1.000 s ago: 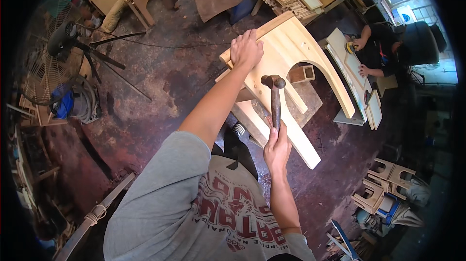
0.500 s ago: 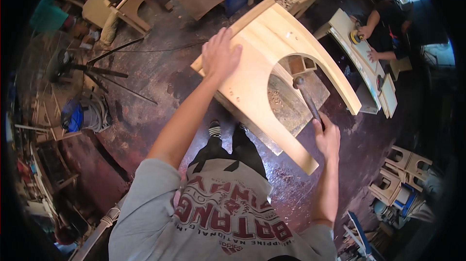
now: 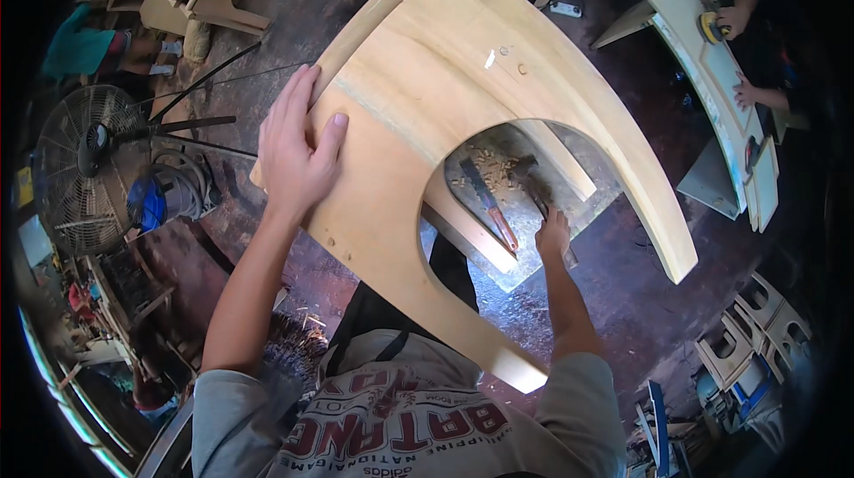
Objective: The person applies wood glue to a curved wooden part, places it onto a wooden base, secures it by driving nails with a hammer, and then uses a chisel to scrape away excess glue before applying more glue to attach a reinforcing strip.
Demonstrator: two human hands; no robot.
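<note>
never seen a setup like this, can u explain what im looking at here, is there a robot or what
There is no robot: these are a person's own bare hands. The wide, round-looking view comes from a camera worn on the head, looking down, so straight edges bend near the rim.

The left hand rests at the edge of a large pale wooden panel with an arched cut-out. Through that opening you see a low table bearing wood chips and a dark-bladed tool. The right hand is at a hammer; blur hides its exact grip.

At upper right, someone else has a hand on a yellow tool.
</note>
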